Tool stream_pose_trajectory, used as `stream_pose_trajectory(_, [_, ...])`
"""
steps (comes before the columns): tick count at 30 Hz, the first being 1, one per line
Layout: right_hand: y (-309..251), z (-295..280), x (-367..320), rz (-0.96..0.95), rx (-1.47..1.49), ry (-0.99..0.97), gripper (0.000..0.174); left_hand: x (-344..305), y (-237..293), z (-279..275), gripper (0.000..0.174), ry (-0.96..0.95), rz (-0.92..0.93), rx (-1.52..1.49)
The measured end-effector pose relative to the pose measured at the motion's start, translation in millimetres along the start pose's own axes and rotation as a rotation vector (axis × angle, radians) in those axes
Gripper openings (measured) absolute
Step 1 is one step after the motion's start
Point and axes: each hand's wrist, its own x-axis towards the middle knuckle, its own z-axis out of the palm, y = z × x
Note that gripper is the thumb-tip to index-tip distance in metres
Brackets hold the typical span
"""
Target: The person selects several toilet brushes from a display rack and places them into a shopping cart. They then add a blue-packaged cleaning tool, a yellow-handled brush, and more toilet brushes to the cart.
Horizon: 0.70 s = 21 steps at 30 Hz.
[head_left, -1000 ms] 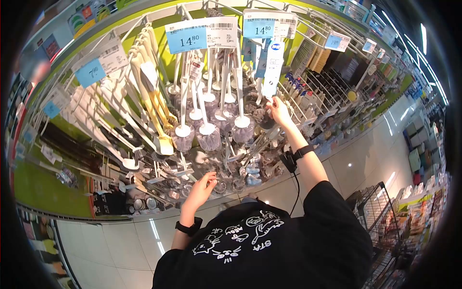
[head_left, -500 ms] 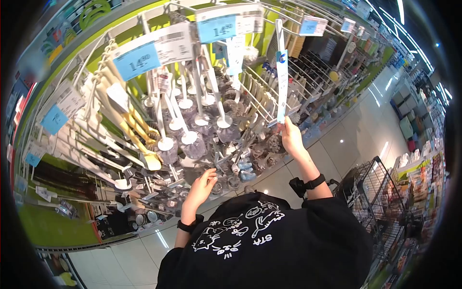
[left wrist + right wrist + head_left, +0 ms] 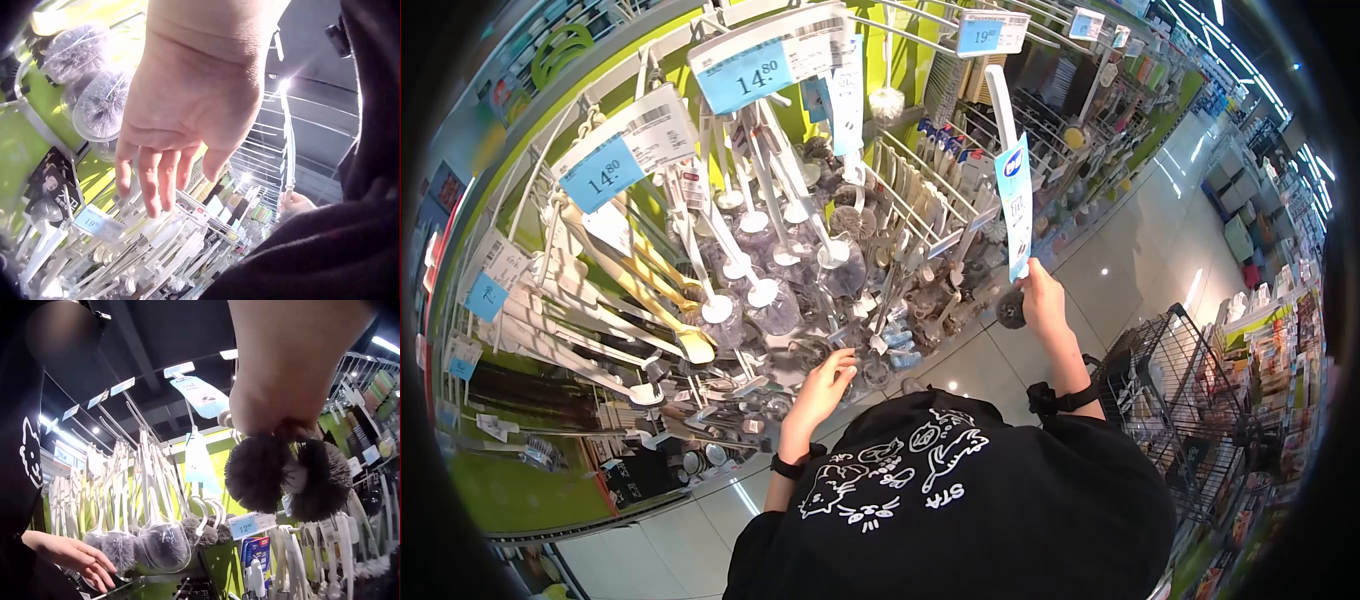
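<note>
My right hand (image 3: 1046, 305) grips a white-handled brush with a blue-and-white label (image 3: 1015, 205), held upright in front of the racks. Its dark round bristle head (image 3: 1009, 308) shows just below the fingers. From the right wrist view, two dark bristle heads (image 3: 259, 474) hang beneath the hand (image 3: 284, 375). My left hand (image 3: 820, 392) holds nothing, its fingers loosely bent near the lower rack; in the left wrist view the palm (image 3: 194, 100) and relaxed fingers are bare. Wrapped white-handled brushes (image 3: 765, 290) hang left of the held brush.
Price tags (image 3: 745, 72) stick out from the rack hooks. Yellow and white long-handled tools (image 3: 640, 270) hang at the left. A black wire cart (image 3: 1175, 400) stands on the tiled floor (image 3: 1100, 270) at the right, with more shelves beyond it.
My right hand has moved right and away from the rack with the brush, whose bristle head now shows below the fingers. The head view has shifted right. My left hand remains relaxed.
</note>
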Motion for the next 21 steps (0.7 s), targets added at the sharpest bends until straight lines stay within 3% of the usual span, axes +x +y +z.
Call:
stream_pose_trajectory(3, [12.0,0.6,-7.0,-0.099,-0.095,-0.098,0.015,2.2,11.8,5.0,0.033,-0.002,0.055,0.021])
stream_pose_trajectory(4, [10.0,-2.6,-9.0,-0.178,-0.16,-0.107,0.022,3.4,16.9,5.4,0.035,0.023,0.075,-0.104])
stream_pose_trajectory(6, [2.3,-7.1,-5.7,-0.317,-0.231,-0.076,0.021,3.0,29.0,3.9,0.04,0.074,0.112,-0.351])
stream_pose_trajectory(7, [-2.8,-9.4,-5.5,-0.383,-0.264,-0.064,0.02,1.7,36.6,-3.6,0.055,0.061,0.157,-0.513])
stream_pose_trajectory(9, [-16.2,-17.4,2.2,-0.483,-0.306,-0.034,0.019,-2.1,49.0,-18.5,0.071,-0.011,0.073,-0.938])
stream_pose_trajectory(10, [-22.7,-22.2,7.4,-0.524,-0.329,-0.034,0.019,-6.6,76.9,-30.0,0.084,-0.069,0.038,-0.966])
stream_pose_trajectory(11, [-26.9,-25.2,13.4,-0.567,-0.352,-0.032,0.019,-8.7,79.7,-37.6,0.086,-0.236,0.05,-1.047])
stream_pose_trajectory(13, [-33.7,-27.4,25.7,-0.617,-0.364,-0.07,0.027,-14.8,80.7,-40.5,0.083,-0.423,-0.006,-0.859])
stream_pose_trajectory(15, [-49.3,-29.0,36.9,-0.677,-0.374,-0.087,0.031,-21.9,84.6,-32.1,0.062,-0.472,-0.17,-0.639])
stream_pose_trajectory(17, [-61.6,-21.1,46.2,-0.746,-0.383,-0.107,0.034,-28.8,82.5,-20.7,0.054,-0.497,-0.278,-0.334])
stream_pose_trajectory(18, [-66.8,-14.2,50.6,-0.775,-0.368,-0.123,0.034,-32.7,74.5,-14.1,0.043,-0.431,-0.282,-0.25])
stream_pose_trajectory(21, [-83.8,8.6,62.3,-0.75,-0.331,-0.234,0.042,-39.3,53.5,-5.2,0.034,-0.091,-0.154,0.014])
